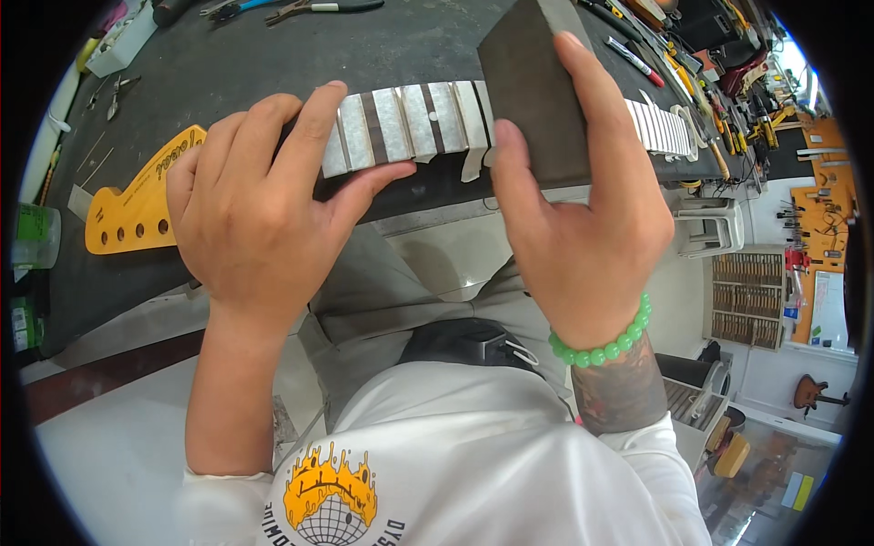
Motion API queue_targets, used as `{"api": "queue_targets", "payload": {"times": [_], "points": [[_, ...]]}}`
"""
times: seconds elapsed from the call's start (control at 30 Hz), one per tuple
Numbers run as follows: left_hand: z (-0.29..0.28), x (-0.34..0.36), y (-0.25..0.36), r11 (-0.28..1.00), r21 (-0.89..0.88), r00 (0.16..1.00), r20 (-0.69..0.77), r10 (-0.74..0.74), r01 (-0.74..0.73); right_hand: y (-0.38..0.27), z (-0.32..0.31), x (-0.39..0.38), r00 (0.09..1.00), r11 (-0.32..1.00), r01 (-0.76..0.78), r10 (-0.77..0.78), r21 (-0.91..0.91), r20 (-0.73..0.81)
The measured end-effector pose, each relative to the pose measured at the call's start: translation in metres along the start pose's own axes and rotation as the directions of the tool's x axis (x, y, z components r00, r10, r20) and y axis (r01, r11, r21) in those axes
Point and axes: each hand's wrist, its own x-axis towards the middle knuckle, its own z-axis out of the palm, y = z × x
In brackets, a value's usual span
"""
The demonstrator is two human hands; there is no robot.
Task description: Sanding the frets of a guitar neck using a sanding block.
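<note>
A guitar neck [393,126] lies across the bench, its fretboard face covered with strips of white tape between dark bare bands. Its yellow headstock [130,217], with a row of round holes, points left. My left hand [259,202] is wrapped around the neck beside the headstock, fingers over the far side and thumb along the near edge. In my right hand [596,223] is a dark grey rectangular block [535,100], gripped between thumb and fingers. It stands tilted over the neck and hides part of it; whether it touches the tape I cannot tell.
The dark bench [401,55] carries pliers [319,7] at the back and a red-and-white marker [635,62] among many tools on the right. A white box [127,41] sits far left. A white stool [715,223] stands beyond the bench on the right.
</note>
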Motion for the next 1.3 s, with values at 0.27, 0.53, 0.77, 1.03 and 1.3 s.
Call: {"api": "queue_targets", "payload": {"times": [0.27, 0.53, 0.77, 1.03, 1.3], "points": [[-0.003, 0.003, 0.001, 1.0, -0.03, 1.0, 0.023, -0.004, 0.004, 0.0, -0.019, -0.063, 0.995, 0.996, -0.075, 0.078, 0.038, -0.069], [0.0, 0.002, -0.002, 0.997, -0.073, 0.997, 0.066, -0.035, 0.04, 0.02, -0.035, 0.056, 0.65, 0.938, -0.279, 0.025, 0.208, 0.759], [0.0, 0.002, 0.0, 0.997, -0.068, 0.997, 0.066, -0.044, 0.049, 0.001, -0.033, -0.041, 0.986, 0.998, -0.063, 0.066, -0.023, 0.155], [-0.002, 0.0, -0.002, 0.991, -0.095, 0.992, 0.097, -0.081, 0.09, 0.014, 0.014, 0.042, 0.957, 0.978, -0.029, 0.087, -0.208, 0.276], [-0.002, -0.001, -0.007, 0.995, -0.091, 0.998, 0.052, -0.035, 0.039, 0.0, -0.018, -0.044, 0.992, 0.998, -0.059, 0.058, -0.001, 0.108]]}}
